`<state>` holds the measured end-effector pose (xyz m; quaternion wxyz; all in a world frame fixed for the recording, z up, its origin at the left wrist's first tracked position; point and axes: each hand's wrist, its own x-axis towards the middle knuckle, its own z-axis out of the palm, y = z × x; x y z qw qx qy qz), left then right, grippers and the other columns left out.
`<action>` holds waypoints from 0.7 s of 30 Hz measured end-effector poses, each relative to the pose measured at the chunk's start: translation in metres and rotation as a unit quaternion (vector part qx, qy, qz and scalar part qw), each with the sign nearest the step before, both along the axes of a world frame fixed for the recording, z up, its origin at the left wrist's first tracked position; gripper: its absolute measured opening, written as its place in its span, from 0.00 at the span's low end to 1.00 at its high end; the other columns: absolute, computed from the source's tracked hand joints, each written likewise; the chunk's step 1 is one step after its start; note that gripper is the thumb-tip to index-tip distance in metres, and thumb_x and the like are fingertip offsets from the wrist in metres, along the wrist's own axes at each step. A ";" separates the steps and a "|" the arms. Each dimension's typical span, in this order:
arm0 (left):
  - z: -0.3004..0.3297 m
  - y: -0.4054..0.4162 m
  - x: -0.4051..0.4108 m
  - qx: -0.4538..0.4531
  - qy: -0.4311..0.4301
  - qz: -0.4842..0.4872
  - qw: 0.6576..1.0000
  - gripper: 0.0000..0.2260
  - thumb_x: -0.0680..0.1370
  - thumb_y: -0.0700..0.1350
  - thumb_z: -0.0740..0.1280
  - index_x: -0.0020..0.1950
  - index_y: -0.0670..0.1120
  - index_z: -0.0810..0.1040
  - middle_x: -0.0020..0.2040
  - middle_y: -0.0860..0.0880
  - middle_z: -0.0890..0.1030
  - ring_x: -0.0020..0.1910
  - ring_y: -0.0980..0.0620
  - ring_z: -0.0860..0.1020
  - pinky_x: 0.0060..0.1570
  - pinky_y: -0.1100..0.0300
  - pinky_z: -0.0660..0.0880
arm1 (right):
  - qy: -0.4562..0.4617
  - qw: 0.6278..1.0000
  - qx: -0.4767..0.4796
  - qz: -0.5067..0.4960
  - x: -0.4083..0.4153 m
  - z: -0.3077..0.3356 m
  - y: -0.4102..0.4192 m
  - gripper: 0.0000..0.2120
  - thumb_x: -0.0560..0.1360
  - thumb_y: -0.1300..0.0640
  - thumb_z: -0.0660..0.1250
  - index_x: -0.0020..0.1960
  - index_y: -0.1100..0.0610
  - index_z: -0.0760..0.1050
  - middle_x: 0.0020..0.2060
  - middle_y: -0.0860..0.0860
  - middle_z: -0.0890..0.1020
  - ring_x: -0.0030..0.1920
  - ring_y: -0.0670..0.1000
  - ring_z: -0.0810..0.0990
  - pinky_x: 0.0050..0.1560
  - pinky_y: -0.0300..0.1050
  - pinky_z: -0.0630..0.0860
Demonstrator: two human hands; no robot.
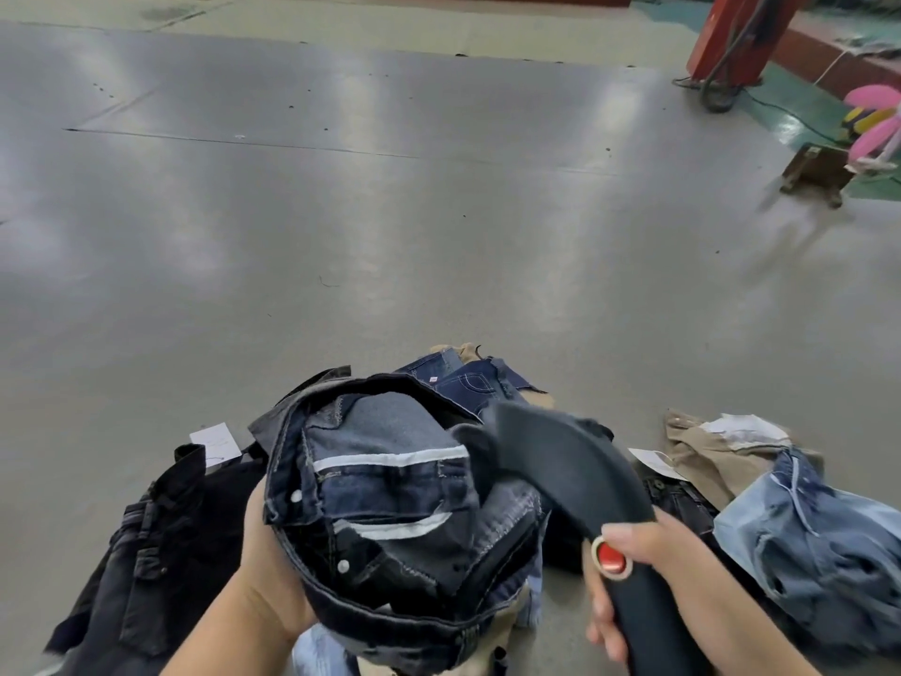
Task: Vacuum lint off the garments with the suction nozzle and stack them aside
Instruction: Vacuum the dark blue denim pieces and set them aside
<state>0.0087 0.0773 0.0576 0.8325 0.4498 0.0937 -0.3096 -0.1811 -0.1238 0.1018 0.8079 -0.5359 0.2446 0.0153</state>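
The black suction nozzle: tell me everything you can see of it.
The suction nozzle is a matte black, curved tube, plastic or rubber by the look of it, widening toward a flattened mouth. Near the handle end sits a red button in a pale ring. The right hand holds its grip, thumb just beside the button. The mouth pushes into the open waistband of the dark jeans, which the left hand holds up from the side. Its lower end runs out of the picture.

Beyond the garments the grey bench [390, 212] lies open far forward and left, while black jeans [146, 553] crowd the near left, pale jeans [819, 544] and khaki trousers [707, 456] the near right, and a red stand [731, 36] blocks the far right.
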 end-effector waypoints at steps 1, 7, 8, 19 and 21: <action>0.006 -0.013 -0.002 -0.044 0.015 -0.075 0.996 0.13 0.62 0.54 0.66 0.31 0.47 0.85 0.33 0.47 0.84 0.31 0.50 0.83 0.30 0.60 0.80 | -0.002 0.999 -0.033 -0.026 0.001 0.002 -0.001 0.16 0.54 0.51 0.72 0.30 0.63 0.74 0.22 0.64 0.72 0.21 0.58 0.73 0.23 0.45 0.72; -0.003 -0.031 0.001 -0.058 0.050 -0.155 0.985 0.24 0.73 0.56 0.58 0.57 0.41 0.82 0.58 0.36 0.80 0.54 0.36 0.80 0.56 0.42 0.74 | -0.002 0.996 -0.086 0.034 -0.003 0.003 0.000 0.26 0.55 0.53 0.70 0.53 0.54 0.77 0.28 0.62 0.78 0.28 0.57 0.77 0.29 0.44 0.74; -0.002 -0.033 -0.001 -0.066 0.051 -0.166 0.983 0.24 0.74 0.55 0.59 0.58 0.41 0.82 0.59 0.36 0.80 0.55 0.36 0.80 0.58 0.43 0.74 | 0.001 0.991 -0.115 0.069 -0.002 0.001 0.001 0.29 0.55 0.51 0.70 0.57 0.50 0.76 0.30 0.55 0.82 0.31 0.51 0.80 0.33 0.40 0.75; -0.013 -0.039 -0.004 -0.052 0.096 -0.199 0.974 0.28 0.76 0.63 0.58 0.52 0.41 0.85 0.50 0.39 0.84 0.47 0.40 0.83 0.45 0.48 0.80 | -0.011 0.974 -0.207 0.086 0.014 -0.021 0.024 0.26 0.56 0.45 0.68 0.50 0.22 0.72 0.44 0.35 0.84 0.52 0.35 0.77 0.42 0.29 0.75; -0.014 -0.038 -0.006 -0.048 0.099 -0.192 0.975 0.30 0.77 0.63 0.56 0.56 0.40 0.83 0.56 0.38 0.82 0.51 0.39 0.81 0.51 0.45 0.79 | -0.030 0.983 -0.162 0.078 0.014 -0.019 0.026 0.27 0.56 0.48 0.70 0.53 0.30 0.76 0.36 0.51 0.86 0.39 0.48 0.85 0.35 0.38 0.78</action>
